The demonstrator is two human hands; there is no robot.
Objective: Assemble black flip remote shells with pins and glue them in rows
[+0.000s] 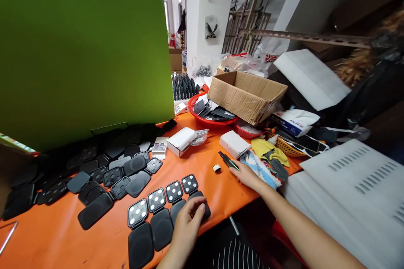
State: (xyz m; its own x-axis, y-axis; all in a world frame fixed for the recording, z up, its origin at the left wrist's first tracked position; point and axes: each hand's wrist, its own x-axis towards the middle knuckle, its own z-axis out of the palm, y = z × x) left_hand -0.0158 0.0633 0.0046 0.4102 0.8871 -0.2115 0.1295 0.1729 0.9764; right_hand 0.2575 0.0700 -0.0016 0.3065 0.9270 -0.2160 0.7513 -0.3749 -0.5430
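Across the orange table (221,189) several black hinged cases (141,246) stand unfolded in a row, their upper halves dotted with white round spots. My left hand (187,222) rests over the right end of this row, its fingers loosely bent against the rightmost case (206,211) and its thumb slightly apart. Part of the cases is hidden beneath that hand. My right hand (245,173) grips one end of a slim black and green utility knife (226,159), low over the table. A small cream-coloured roll (216,168) sits just left of the knife.
Many loose black cases (120,172) are heaped at left, before a green panel (85,50). White boxes (181,141) stand mid-table. Behind are a red basin (211,122) of dark pieces and a cardboard box (248,92). White foam sheets (356,193) stand at right, near a yellow cloth (268,151).
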